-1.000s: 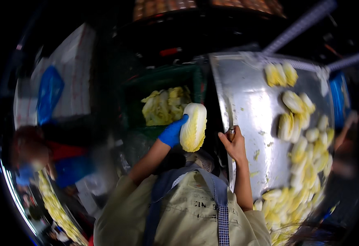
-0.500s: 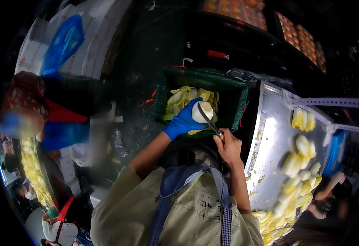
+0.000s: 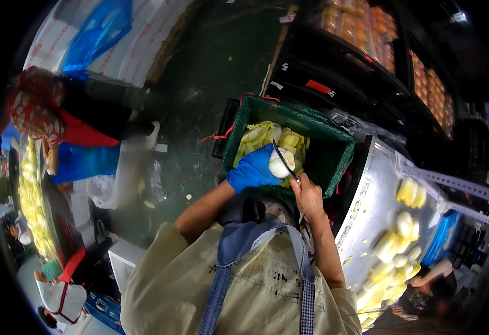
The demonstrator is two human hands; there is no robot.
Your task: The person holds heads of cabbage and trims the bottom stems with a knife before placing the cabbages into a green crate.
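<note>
My left hand (image 3: pixel 253 169), in a blue glove, is closed around a napa cabbage (image 3: pixel 277 167) with its pale cut base turned up to the right. In my bare right hand (image 3: pixel 309 196) is a curved knife (image 3: pixel 283 160), its dark blade lying against the cabbage near the base. Both hands are over the near side of a green crate (image 3: pixel 339 135). Loose yellow-green cabbage leaves (image 3: pixel 255 137) lie in the crate's left part, partly hidden by my glove.
To the right stands a metal table (image 3: pixel 361 204) with several napa cabbages (image 3: pixel 387 248). Dark racks (image 3: pixel 294 72) with orange packed goods rise at the back right. On the left, a person in a red apron (image 3: pixel 85 128) stands beside another cabbage-laden table (image 3: pixel 50 223).
My view has shifted, so the crate sits farther right. The cabbage has tilted in my left hand, its base now facing right, and the knife has turned steeper against it.
</note>
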